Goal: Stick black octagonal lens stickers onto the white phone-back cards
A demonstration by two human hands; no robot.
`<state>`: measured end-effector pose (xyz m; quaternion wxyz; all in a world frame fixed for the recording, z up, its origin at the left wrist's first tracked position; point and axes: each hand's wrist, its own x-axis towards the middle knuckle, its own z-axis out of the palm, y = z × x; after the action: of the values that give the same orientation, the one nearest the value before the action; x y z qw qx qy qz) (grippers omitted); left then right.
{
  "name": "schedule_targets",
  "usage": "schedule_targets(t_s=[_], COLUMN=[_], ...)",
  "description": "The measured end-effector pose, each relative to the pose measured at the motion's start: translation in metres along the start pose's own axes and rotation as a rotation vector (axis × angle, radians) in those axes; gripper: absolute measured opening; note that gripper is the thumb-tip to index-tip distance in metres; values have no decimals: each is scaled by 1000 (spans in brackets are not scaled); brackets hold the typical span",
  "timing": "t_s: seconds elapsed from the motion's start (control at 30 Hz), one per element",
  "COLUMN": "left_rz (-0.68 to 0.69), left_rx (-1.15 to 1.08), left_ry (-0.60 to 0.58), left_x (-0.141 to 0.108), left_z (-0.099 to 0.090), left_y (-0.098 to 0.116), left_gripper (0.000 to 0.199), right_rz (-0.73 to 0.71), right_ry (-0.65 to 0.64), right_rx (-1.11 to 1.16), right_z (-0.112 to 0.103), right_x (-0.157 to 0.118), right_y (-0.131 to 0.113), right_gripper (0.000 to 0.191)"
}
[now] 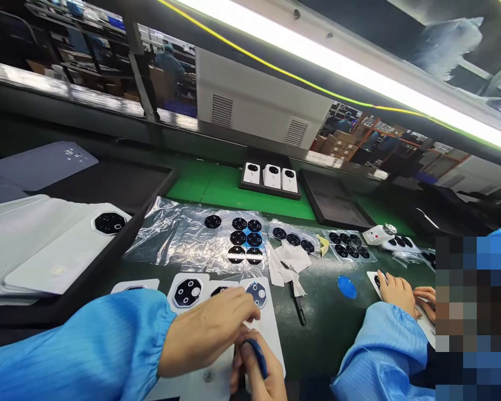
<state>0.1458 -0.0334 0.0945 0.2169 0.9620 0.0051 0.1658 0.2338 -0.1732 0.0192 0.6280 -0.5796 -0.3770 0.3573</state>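
Note:
My left hand (211, 328) reaches across white phone back panels (271, 345) with its fingers bent down together; whatever its fingertips hold is hidden. Just below it, my right hand (265, 367) pinches a thin blue disc (255, 356) seen nearly edge-on, and the fingertips of both hands are close together. Under and behind my hands, the panels carry black camera-lens plates (187, 292). One plate on the rightmost panel looks bluish (256, 294). Another blue disc (347, 287) lies flat on the table to the right.
Clear plastic sheets (171, 239) hold several black lens plates (254, 239). White wipes (290, 259) and black tweezers (299, 306) lie beside the panels. A tray of panels (58, 239) stands left; a small tray (271, 189) stands behind. A co-worker's hand (396, 292) is at right.

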Motion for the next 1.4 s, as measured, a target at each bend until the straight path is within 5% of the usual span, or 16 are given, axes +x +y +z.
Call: schedule_targets(t_s=[0.13, 0.27, 0.37, 0.77, 1.1, 1.4], left_rz=[82, 108, 133, -5, -16, -71], left_rx=[324, 458, 468, 344, 345, 208], left_ry=[1, -5, 40, -33, -44, -101], left_x=[13, 16, 14, 14, 12, 27], left_z=[10, 25, 31, 38, 42, 24], left_y=[-25, -38, -39, -25, -18, -26], left_gripper=[24, 16, 7, 25, 32, 27], right_rz=[-624, -879, -914, -900, -878, -853], right_ry=[195, 204, 204, 240, 218, 142], right_rx=[-678, -1039, -1149, -1080, -1045, -1118], right_z=[-26, -41, -44, -45, -42, -43], right_x=[4, 9, 11, 11, 7, 8], right_y=[8, 15, 19, 33, 25, -1], right_gripper=[37, 40, 32, 33, 42, 38])
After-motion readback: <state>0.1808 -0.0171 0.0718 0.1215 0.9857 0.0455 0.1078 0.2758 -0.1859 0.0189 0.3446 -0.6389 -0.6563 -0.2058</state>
